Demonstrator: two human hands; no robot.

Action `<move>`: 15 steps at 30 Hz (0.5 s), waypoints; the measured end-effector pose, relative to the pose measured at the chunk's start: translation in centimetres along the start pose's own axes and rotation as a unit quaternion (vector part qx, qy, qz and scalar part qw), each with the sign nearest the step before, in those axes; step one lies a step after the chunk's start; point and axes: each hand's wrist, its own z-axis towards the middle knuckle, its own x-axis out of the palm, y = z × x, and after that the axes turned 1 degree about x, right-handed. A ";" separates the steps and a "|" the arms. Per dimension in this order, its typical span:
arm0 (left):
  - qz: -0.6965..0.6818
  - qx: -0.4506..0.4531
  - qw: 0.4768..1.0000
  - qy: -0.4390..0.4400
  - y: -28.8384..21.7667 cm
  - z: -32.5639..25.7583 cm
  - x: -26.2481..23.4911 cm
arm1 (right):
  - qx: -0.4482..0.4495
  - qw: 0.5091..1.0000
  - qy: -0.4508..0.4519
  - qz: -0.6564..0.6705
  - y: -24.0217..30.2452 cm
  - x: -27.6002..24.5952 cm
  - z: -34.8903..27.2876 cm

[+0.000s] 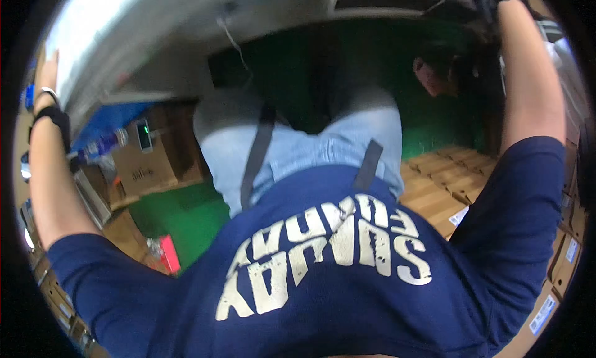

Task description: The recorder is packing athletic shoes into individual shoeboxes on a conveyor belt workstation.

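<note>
My left hand [48,75] is raised at the far left, against the edge of a broad pale grey surface [143,35] that curves across the top. A white band and a black band circle that wrist. Its fingers are blurred and partly hidden. At the upper right, my right hand [493,1] reaches to the rim of the view beside a dark, blurred area. Something black covers it, perhaps a glove, and its fingers do not show clearly. What either hand may hold cannot be made out.
A clear bottle [102,145] and a lit phone [144,135] are by a cardboard box [146,168] at left. A pink-red box [167,253] lies lower. Rows of cardboard boxes [434,190] line the right, below a person [459,72]. A white cord [233,41] hangs ahead.
</note>
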 end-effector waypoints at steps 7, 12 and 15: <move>-0.241 -0.173 0.954 -0.039 -6.2 -2.1 -5.4 | 0.054 0.988 -0.124 -0.071 -2.4 6.1 0.6; -0.178 -0.171 0.960 -0.129 -5.9 -4.9 -7.8 | 0.101 0.991 0.010 0.086 2.1 0.0 -1.3; -0.254 -0.144 0.943 -0.162 -5.5 -5.6 -7.1 | 0.036 0.985 0.155 -0.062 4.6 -3.9 0.3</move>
